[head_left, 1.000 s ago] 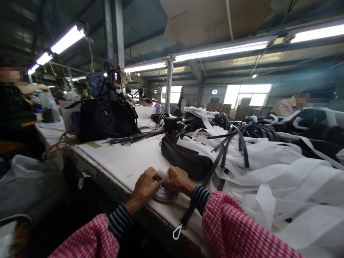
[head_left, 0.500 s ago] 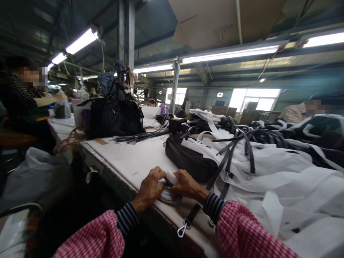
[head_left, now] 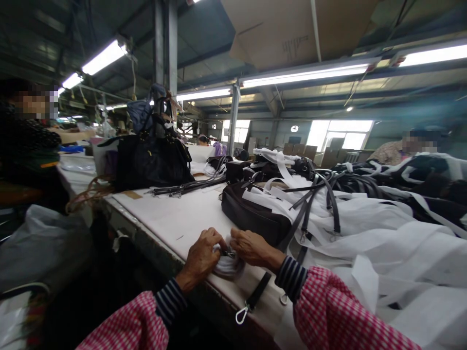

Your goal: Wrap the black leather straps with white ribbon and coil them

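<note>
Close to the front edge of the table, my left hand (head_left: 204,257) is closed on the left side of a rounded, white-wrapped bundle (head_left: 229,268). A little dark material shows at the bundle's top; what lies inside is hidden. My right hand (head_left: 255,249) is closed at its upper right, fingers pinching a white strip (head_left: 228,239) that is blurred and partly covered. Just in front of my right wrist lies a short black strap (head_left: 260,290) with a silver snap hook (head_left: 241,315). A dark brown bag (head_left: 255,214) sits behind my hands.
White strips (head_left: 397,243) and black straps (head_left: 332,204) spread over the right side of the white table (head_left: 164,214). Large black bags (head_left: 153,163) stand at the back left. One person (head_left: 29,131) is at far left, another (head_left: 394,148) at far right.
My right hand has rolled over the bundle's top, and the white strip it pinches shows less. My left hand stays on the bundle. The view has shifted slightly.
</note>
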`<state>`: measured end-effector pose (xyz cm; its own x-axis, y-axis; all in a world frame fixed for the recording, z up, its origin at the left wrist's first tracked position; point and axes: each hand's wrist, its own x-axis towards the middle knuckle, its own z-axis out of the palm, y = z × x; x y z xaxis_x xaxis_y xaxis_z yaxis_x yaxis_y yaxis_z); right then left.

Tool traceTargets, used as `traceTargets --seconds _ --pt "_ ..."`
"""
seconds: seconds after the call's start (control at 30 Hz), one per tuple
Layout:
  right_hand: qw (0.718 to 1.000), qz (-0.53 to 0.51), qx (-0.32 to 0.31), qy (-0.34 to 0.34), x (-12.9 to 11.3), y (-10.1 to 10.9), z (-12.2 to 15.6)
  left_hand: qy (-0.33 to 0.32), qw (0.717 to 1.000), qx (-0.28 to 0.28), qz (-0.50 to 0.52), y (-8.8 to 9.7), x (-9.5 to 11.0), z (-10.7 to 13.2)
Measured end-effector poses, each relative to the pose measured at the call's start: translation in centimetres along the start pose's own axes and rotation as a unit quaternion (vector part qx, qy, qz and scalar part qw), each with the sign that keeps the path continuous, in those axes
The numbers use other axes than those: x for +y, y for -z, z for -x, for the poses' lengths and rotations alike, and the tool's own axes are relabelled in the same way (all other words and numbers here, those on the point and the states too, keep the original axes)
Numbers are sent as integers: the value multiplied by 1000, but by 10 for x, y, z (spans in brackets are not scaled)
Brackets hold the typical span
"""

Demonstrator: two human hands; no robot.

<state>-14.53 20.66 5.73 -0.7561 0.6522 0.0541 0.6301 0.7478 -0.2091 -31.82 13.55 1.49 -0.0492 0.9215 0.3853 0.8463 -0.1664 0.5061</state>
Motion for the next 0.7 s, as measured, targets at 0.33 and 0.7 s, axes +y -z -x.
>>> traceTargets --seconds 0.33,0.7 --pt "997 81 7 -17 -22 14 -14 5 1000 21 15 -1 1 2" --pt "996 -2 15 -86 -25 9 -26 9 999 27 37 -2 -4 0"
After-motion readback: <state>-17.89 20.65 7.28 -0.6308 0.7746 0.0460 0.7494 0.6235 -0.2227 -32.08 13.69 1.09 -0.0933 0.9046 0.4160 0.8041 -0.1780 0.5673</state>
